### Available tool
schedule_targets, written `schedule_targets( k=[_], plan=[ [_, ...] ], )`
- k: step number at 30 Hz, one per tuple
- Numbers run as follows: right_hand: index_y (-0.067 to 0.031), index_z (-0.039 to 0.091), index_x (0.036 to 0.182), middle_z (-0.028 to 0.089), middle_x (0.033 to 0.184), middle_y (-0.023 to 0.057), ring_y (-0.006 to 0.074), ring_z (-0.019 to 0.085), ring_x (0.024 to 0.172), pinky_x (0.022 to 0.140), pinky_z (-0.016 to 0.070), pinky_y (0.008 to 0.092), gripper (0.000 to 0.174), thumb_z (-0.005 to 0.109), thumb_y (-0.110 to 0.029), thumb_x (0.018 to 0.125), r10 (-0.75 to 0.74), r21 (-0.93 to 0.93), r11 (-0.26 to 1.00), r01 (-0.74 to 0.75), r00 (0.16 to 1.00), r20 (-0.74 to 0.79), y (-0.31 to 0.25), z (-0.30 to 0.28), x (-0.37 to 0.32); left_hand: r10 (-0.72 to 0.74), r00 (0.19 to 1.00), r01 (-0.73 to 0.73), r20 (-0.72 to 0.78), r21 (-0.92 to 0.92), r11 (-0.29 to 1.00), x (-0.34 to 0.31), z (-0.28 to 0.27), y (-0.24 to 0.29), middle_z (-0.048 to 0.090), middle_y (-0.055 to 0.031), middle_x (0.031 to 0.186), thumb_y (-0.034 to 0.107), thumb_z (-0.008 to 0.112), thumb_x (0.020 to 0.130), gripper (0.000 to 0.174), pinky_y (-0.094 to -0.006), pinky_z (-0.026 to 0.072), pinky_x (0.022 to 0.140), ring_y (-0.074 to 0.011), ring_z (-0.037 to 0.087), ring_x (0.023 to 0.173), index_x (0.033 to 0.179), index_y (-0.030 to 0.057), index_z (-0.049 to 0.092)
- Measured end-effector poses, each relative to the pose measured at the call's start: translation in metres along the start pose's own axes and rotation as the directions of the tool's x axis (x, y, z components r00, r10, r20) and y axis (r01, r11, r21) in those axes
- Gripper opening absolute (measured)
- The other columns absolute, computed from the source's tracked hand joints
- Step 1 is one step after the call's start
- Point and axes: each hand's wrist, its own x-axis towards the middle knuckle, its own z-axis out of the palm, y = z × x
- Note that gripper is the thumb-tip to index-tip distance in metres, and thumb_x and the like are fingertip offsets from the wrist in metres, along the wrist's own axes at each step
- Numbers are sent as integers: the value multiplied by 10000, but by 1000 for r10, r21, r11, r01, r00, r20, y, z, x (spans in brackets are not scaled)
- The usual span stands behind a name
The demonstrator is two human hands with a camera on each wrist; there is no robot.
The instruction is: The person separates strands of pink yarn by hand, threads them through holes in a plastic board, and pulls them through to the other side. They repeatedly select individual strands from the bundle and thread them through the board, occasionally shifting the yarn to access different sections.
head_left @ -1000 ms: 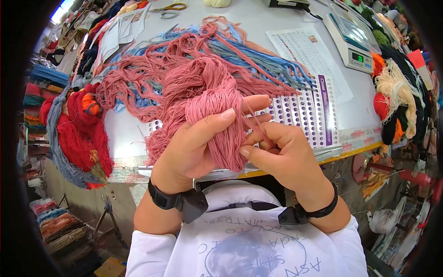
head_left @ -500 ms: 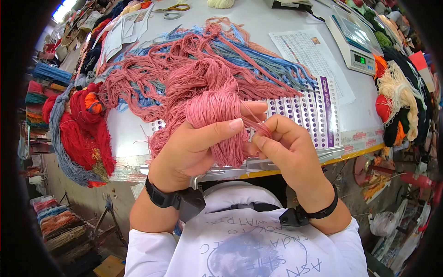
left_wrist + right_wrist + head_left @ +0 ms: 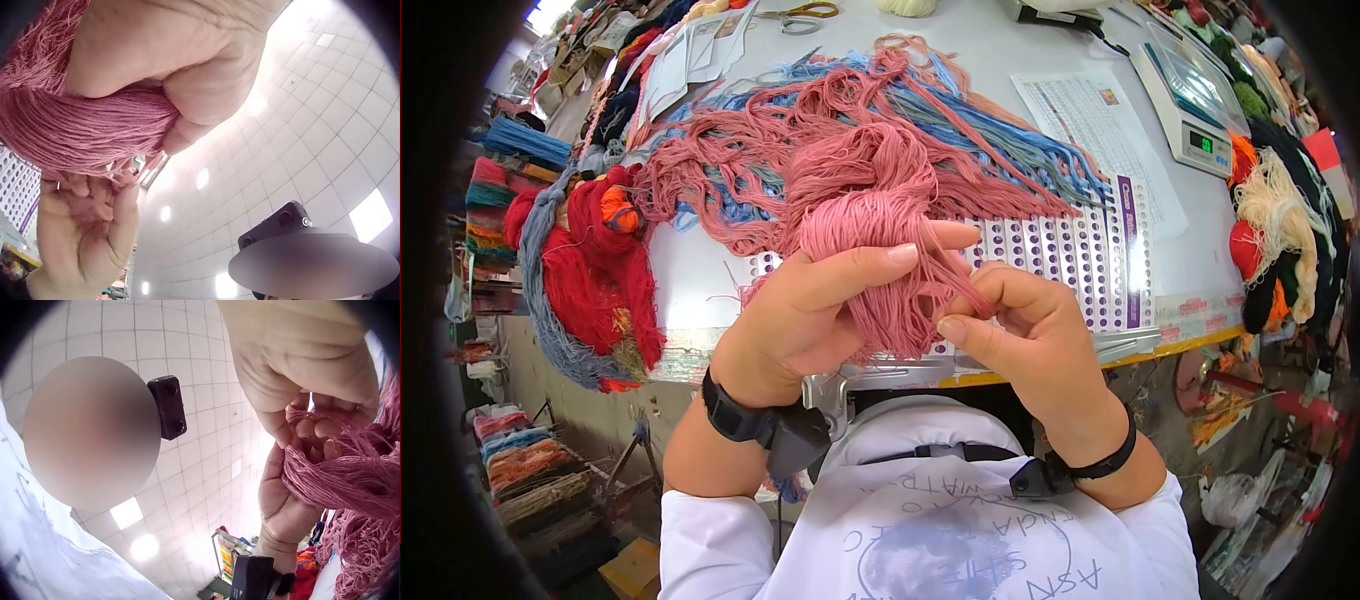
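In the head view, my left hand (image 3: 788, 318) grips a thick skein of pink yarn (image 3: 895, 310), its thumb lying over the front and fingers behind. Several pink strands stretch from the skein to my right hand (image 3: 1040, 325), which pinches them between thumb and forefinger. The bundle bunches across the left palm in the left wrist view, and more of the pink yarn (image 3: 350, 484) hangs down in the right wrist view. Behind the hands, a heap of pink and blue yarn (image 3: 740, 155) covers the table, partly hidden by the held skein.
White strips with rows of punched holes (image 3: 1135, 250) lie under the yarn ends. A printed chart (image 3: 1090, 120), a digital scale (image 3: 1200, 145) and scissors (image 3: 805, 12) are farther back. Red and grey yarn (image 3: 600, 270) drapes over the left edge; cream and black yarn (image 3: 1280, 220) hangs right.
My right hand has drawn the pinched strands a little to the right from the skein. The left hand keeps its grip. The head view has shifted slightly, moving the table scene rightward.
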Motion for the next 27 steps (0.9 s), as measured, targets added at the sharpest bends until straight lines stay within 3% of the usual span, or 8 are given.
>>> schedule_targets(
  k=[10, 12, 13, 15, 17, 22, 26, 27],
  plan=[
    [7, 590, 894, 609, 814, 58, 99, 536, 705, 674, 426, 238, 151, 658, -99, 811, 139, 246, 958, -145, 989, 42, -24, -13, -7, 50, 999, -50, 9, 133, 990, -6, 6, 11, 617, -131, 812, 149, 671, 739, 576, -326, 498, 721, -215, 611, 753, 1212, -108, 466],
    [11, 572, 930, 624, 854, 93, 105, 556, 709, 657, 434, 235, 175, 649, -86, 808, 233, 426, 854, -298, 952, 198, -36, -44, -8, -183, 983, 156, 26, 414, 897, -13, -1, 31, 587, -98, 666, 127, 666, 718, 483, -331, 490, 603, -195, 566, 573, 1108, -122, 525],
    [19, 581, 936, 637, 877, 114, 110, 570, 706, 628, 432, 227, 182, 644, -46, 778, 25, 441, 880, -178, 943, 332, -23, -71, -13, -99, 994, 109, -47, 354, 929, -18, 8, 38, 604, -37, 642, 133, 690, 733, 259, -213, 319, 416, -74, 479, 487, 895, -65, 652],
    [23, 583, 947, 646, 889, 137, 119, 575, 697, 624, 439, 231, 205, 647, -45, 764, -15, 267, 959, -95, 925, 381, -42, -127, -31, 166, 984, -120, -66, 446, 887, -33, -55, 42, 582, -66, 591, 173, 586, 813, 263, -237, 398, 413, -94, 488, 449, 669, -40, 644],
    [14, 583, 939, 654, 832, 121, 177, 633, 764, 683, 496, 292, 217, 675, -82, 768, -24, 20, 1000, 22, 998, 64, -45, -198, -51, 319, 939, -271, -124, 302, 914, -45, -88, 78, 414, 22, 492, 199, 449, 941, 272, -369, 573, 570, -43, 392, 382, 734, 47, 538],
    [-82, 531, 851, 274, 551, -77, 36, 241, 430, 492, 300, 226, 170, 468, -198, 958, 117, 272, 962, 24, 865, -488, -74, -386, -120, 282, 875, -411, -393, -297, 862, -91, -199, 173, 305, 36, 492, 136, 394, 967, 243, -190, 301, 440, -47, 284, 392, 746, 67, 467],
    [-112, 435, 618, 254, 484, -46, 70, 275, 425, 420, 240, 219, 347, 491, -215, 944, 187, 404, 842, 358, 510, -840, -120, -589, -234, 345, 742, -576, -575, -283, 767, -123, -296, 222, 300, 41, 498, 68, 453, 921, 217, -192, 313, 474, -67, 312, 434, 704, 68, 466],
    [-137, 334, 547, 228, 471, -45, 78, 271, 419, 392, 203, 223, 435, 476, -228, 947, 73, 153, 941, 301, 262, -962, -137, -587, -239, 465, 502, -702, -729, -29, 712, -104, -268, 221, 301, 46, 499, 61, 458, 914, 210, -189, 337, 499, -65, 322, 441, 704, 66, 472]
  ],
)
